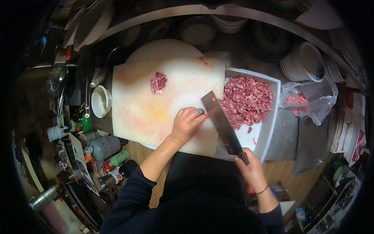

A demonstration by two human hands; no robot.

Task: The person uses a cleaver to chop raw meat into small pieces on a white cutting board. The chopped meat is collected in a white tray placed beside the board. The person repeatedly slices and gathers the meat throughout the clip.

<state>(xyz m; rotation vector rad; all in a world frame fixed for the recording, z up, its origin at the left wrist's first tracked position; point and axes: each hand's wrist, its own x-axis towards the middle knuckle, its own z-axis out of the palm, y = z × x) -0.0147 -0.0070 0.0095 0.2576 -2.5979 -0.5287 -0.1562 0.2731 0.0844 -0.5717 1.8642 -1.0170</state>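
Note:
My right hand (252, 167) grips the dark handle of a cleaver (220, 124). Its broad blade slants up and left, across the right side of a white cutting board (137, 117). Close to the blade, my left hand (188, 122) has its fingers curled at the board, with a grey wrap or guard (200, 111) on one finger. A small bit of raw meat (206, 116) shows at those fingertips, mostly hidden. Farther up the board lies a small pile of sliced meat (158, 83). Cut meat pieces (247, 101) fill much of a white plastic tub (270, 137) beside the board.
Right of the tub lies a clear plastic bag (318, 102) with some meat, near a dark tray (311, 146). Stacked plates (302, 63) stand at the back right. A white bowl (101, 101) sits left of the board. A round board (166, 49) shows behind it.

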